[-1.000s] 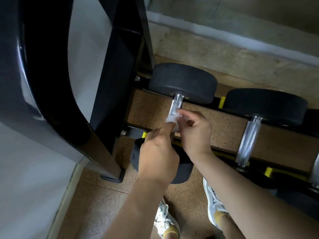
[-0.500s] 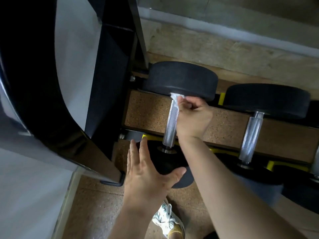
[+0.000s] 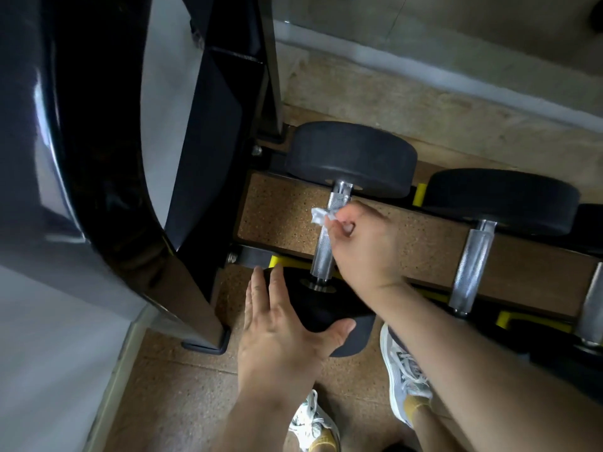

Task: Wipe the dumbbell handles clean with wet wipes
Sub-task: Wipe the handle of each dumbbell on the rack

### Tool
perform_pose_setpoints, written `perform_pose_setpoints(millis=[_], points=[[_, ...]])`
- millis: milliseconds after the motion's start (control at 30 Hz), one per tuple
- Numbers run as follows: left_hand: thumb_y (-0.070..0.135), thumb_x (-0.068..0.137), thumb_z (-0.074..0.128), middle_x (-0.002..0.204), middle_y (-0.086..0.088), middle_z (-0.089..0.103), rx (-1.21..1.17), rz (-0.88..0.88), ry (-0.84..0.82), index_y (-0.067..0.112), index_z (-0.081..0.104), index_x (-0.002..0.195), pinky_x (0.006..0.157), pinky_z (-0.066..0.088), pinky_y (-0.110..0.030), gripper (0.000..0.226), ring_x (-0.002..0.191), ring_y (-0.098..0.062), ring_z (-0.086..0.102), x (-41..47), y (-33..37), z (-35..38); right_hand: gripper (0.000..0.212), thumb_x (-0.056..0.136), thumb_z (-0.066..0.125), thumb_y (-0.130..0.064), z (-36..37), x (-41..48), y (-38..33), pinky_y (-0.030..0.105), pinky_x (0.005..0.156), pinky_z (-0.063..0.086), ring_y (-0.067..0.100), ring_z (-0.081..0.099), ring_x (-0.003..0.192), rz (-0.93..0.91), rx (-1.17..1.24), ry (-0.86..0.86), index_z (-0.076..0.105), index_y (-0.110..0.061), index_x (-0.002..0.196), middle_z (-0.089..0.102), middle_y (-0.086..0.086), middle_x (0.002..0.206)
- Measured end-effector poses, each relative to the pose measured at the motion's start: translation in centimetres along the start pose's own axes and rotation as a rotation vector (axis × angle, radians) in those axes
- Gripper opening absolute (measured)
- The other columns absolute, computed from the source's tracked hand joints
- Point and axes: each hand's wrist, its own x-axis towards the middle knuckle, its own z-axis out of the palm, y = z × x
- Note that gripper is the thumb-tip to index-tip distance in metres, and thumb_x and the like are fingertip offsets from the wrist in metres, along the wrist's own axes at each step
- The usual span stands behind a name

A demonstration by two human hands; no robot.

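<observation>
– Head view, and we're mid-wipe: the right hand (image 3: 362,243) has the wipe (image 3: 321,216) pinched between thumb and fingertips. It's pressed on the upper part of the first handle (image 3: 323,256), just below the far weight (image 3: 352,158).
– And the left hand (image 3: 287,334)?
– Flat on the near weight (image 3: 329,308), fingers straight, thumb spread, gripping nothing. Looks to me like it's steadying the whole thing.
– So what does the next move need?
– I'd say a pull down the knurled bar toward the near weight, with some twist so the underside gets covered. The wipe is bunched small, so it may want spreading first.
– Room to work?
– Tight on the left: the black post (image 3: 212,158) stands close by. The stroke is boxed in by the two weights. To the right there's an open gap before the next handle (image 3: 471,262), with a third handle (image 3: 592,305) at the frame edge. Both look dry and untouched, so it's early in the job by my read.
– Watch-outs?
– Knuckles meeting the far weight, and the wipe snagging on the knurling.
</observation>
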Motion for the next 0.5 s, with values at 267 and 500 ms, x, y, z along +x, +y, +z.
perform_pose_setpoints(millis=[267,500], points=[[0.075,0.061,0.067,0.161,0.008,-0.006,-0.038,-0.007,0.031,0.031,0.002,0.152,0.116,0.017,-0.027,0.120,0.149,-0.013,0.001,-0.2,0.1,0.2,0.016,0.068,0.076,-0.003,-1.1,2.3,1.5,0.027,0.039,0.042,0.027,0.060,0.047,-0.590,-0.472,-0.162,0.064,-0.009,0.076,0.063,0.007,0.065],[0.070,0.065,0.069,0.161,0.008,-0.011,-0.052,-0.018,0.024,0.030,0.000,0.153,0.118,0.008,-0.027,0.118,0.148,-0.011,-0.005,-0.1,0.2,0.1,0.023,0.053,0.077,0.002,-1.1,0.5,-0.2,0.026,0.041,0.042,0.025,0.058,0.045,-0.678,-0.449,-0.521,0.066,-0.008,0.070,0.059,0.007,0.058]])
